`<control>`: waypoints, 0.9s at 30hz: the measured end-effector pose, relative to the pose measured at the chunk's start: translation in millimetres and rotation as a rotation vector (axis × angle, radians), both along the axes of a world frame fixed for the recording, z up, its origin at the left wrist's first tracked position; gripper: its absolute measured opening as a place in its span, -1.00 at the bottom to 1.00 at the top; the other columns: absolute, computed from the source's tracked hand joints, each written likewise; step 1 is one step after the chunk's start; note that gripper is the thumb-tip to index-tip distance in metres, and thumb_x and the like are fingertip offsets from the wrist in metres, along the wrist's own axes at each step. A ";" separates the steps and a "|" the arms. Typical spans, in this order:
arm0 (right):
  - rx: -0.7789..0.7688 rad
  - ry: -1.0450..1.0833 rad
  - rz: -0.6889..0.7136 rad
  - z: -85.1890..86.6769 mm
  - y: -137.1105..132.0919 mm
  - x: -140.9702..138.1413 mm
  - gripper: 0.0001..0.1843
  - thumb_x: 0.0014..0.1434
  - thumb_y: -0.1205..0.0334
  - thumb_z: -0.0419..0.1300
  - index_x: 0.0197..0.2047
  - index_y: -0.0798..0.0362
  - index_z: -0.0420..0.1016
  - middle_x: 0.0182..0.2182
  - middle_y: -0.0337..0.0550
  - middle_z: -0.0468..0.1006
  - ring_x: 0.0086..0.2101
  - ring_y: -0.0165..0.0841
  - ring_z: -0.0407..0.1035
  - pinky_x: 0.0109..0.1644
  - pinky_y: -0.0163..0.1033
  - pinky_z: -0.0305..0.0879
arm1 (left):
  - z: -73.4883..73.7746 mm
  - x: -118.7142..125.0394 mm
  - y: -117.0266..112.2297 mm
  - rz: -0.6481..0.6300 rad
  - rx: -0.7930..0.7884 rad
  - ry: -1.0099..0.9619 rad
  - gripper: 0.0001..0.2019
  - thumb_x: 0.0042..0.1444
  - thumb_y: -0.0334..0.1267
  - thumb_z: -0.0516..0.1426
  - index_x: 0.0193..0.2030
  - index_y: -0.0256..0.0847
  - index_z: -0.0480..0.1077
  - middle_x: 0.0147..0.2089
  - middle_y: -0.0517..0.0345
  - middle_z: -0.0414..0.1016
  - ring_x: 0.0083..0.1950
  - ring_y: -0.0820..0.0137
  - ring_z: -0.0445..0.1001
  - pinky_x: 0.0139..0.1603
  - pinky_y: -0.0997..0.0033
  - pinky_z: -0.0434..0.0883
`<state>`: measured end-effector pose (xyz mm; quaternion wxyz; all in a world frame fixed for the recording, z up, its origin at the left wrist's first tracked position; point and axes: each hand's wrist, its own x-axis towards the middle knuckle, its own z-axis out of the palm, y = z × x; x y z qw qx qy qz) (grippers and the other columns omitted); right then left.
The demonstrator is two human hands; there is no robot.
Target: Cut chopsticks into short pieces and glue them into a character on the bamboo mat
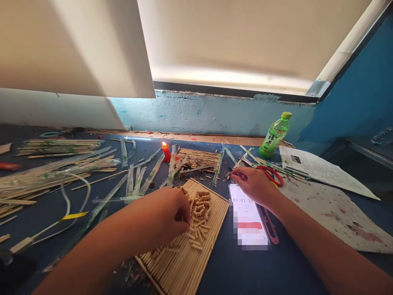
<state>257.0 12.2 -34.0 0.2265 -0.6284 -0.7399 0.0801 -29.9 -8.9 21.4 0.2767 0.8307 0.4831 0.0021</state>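
Observation:
A rectangular panel of thin wooden sticks (196,262) lies on the dark blue table, with short cut stick pieces (198,235) scattered over it. Among them stand small curved stacks of glued pieces (202,203). My left hand (176,207) is over the panel's left half, its fingers curled towards the pieces; anything between them is hidden. Beyond the phone (245,196), my right hand (251,180) has thumb and fingertips drawn together close to dark crumbs and short stick bits. Whatever it pinches is too small to make out. Red-handled scissors (273,174) lie partly behind this hand.
A lit red candle (166,152) stands at the back near a second stick panel (199,159). Stick bundles (61,145), plastic wrappers (152,176) and a white cable (87,188) cover the left. A green tea bottle (274,137) and stained paper (331,213) are at right.

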 end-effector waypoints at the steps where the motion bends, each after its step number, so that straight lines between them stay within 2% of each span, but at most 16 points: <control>1: -0.005 0.004 -0.001 2.0 -1.8 0.4 -0.76 0.29 0.17 0.13 -0.18 0.04 0.63 -0.40 -0.12 0.66 -0.48 -0.34 0.44 -0.38 -0.25 0.19 | -0.6 0.1 0.9 -0.001 -0.007 -0.004 -0.85 0.01 -0.25 0.16 -0.49 -0.07 0.55 -0.52 0.25 0.54 -0.55 0.42 0.41 -0.58 0.45 0.13; 4: -0.016 0.015 -0.002 7.7 -8.3 -0.2 -0.75 0.29 0.17 0.13 -0.22 0.04 0.64 -0.46 -0.14 0.64 -0.53 -0.36 0.41 -0.43 -0.25 0.15 | -3.5 2.7 3.5 0.012 -0.001 -0.033 -0.72 0.15 -0.07 0.12 -0.50 -0.10 0.50 -0.55 0.22 0.49 -0.57 0.41 0.36 -0.59 0.41 0.09; 7: 0.001 0.039 0.023 11.8 -15.5 -5.5 -0.77 0.30 0.18 0.14 -0.21 0.03 0.64 -0.46 -0.17 0.64 -0.53 -0.37 0.39 -0.43 -0.26 0.15 | -4.0 11.6 5.4 0.103 0.085 -0.086 -0.60 0.21 0.05 0.09 -0.55 -0.14 0.38 -0.60 0.25 0.37 -0.59 0.43 0.26 -0.61 0.42 0.04; 12: 0.036 0.118 0.083 19.3 -24.4 -15.2 -0.80 0.30 0.20 0.17 -0.19 0.01 0.63 -0.37 -0.20 0.66 -0.44 -0.37 0.46 -0.34 -0.28 0.24 | -7.7 28.2 8.1 0.233 0.172 -0.298 -0.52 0.24 0.06 0.09 -0.61 -0.18 0.22 -0.65 0.34 0.15 -0.58 0.50 0.09 -0.58 0.47 0.03; 14: 0.045 0.152 0.050 25.2 -25.3 -12.1 -0.79 0.31 0.20 0.15 -0.16 0.00 0.63 -0.33 -0.20 0.66 -0.39 -0.37 0.48 -0.29 -0.28 0.27 | -13.0 31.8 9.8 0.274 0.175 -0.403 -0.51 0.25 0.05 0.09 -0.61 -0.18 0.20 -0.65 0.36 0.10 -0.58 0.51 0.06 -0.56 0.47 0.04; 16: 0.024 0.156 -0.004 33.2 -25.7 -3.3 -0.75 0.34 0.15 0.12 -0.12 0.00 0.62 -0.37 -0.19 0.64 -0.41 -0.36 0.46 -0.32 -0.28 0.25 | -18.6 34.2 11.8 0.297 0.164 -0.481 -0.51 0.26 0.03 0.10 -0.62 -0.18 0.17 -0.64 0.37 0.05 -0.57 0.51 0.05 -0.55 0.47 0.05; 18: -0.095 0.110 -0.015 41.4 -27.1 9.2 -0.68 0.32 0.04 0.14 0.01 -0.02 0.57 -0.47 -0.23 0.57 -0.49 -0.36 0.40 -0.41 -0.27 0.19 | -22.7 35.7 13.7 0.320 0.149 -0.535 -0.50 0.27 0.01 0.09 -0.63 -0.18 0.14 -0.62 0.36 0.03 -0.57 0.51 0.04 -0.55 0.47 0.05; 19: -0.204 0.079 0.007 44.9 -28.5 15.4 -0.58 0.28 -0.01 0.18 0.14 -0.04 0.50 -0.50 -0.26 0.53 -0.52 -0.36 0.37 -0.45 -0.28 0.15 | -23.8 36.1 14.5 0.329 0.140 -0.556 -0.51 0.27 0.01 0.09 -0.63 -0.18 0.14 -0.62 0.36 0.03 -0.56 0.51 0.05 -0.55 0.47 0.05; 20: -0.336 0.055 0.042 47.7 -30.4 21.0 -0.42 0.23 -0.03 0.24 0.28 -0.08 0.37 -0.51 -0.29 0.52 -0.53 -0.35 0.37 -0.48 -0.29 0.12 | -24.3 36.4 15.1 0.333 0.130 -0.574 -0.51 0.27 0.00 0.08 -0.63 -0.18 0.15 -0.61 0.35 0.03 -0.56 0.50 0.05 -0.55 0.46 0.06; 22: -0.588 0.041 0.103 50.6 -34.5 28.1 -0.06 0.14 0.01 0.33 0.48 -0.16 -0.01 -0.47 -0.31 0.55 -0.52 -0.33 0.42 -0.51 -0.32 0.10 | -24.4 36.1 16.1 0.345 0.114 -0.594 -0.52 0.29 0.00 0.06 -0.62 -0.17 0.18 -0.61 0.34 0.06 -0.56 0.49 0.08 -0.54 0.46 0.08; 24: -0.727 0.048 0.108 50.9 -37.6 29.0 0.13 0.09 0.05 0.36 0.53 -0.20 -0.26 -0.46 -0.29 0.57 -0.51 -0.31 0.46 -0.53 -0.34 0.08 | -24.6 35.1 16.7 0.365 0.119 -0.606 -0.52 0.29 0.00 0.05 -0.61 -0.17 0.18 -0.60 0.33 0.08 -0.56 0.49 0.11 -0.53 0.46 0.11; 27: -0.813 0.070 0.087 49.8 -38.2 23.5 0.27 -0.02 0.06 0.42 0.53 -0.21 -0.34 -0.48 -0.31 0.57 -0.52 -0.29 0.49 -0.54 -0.35 0.09 | -27.3 32.9 17.9 0.384 0.131 -0.626 -0.53 0.29 -0.02 0.06 -0.62 -0.17 0.17 -0.61 0.33 0.08 -0.56 0.49 0.12 -0.53 0.46 0.13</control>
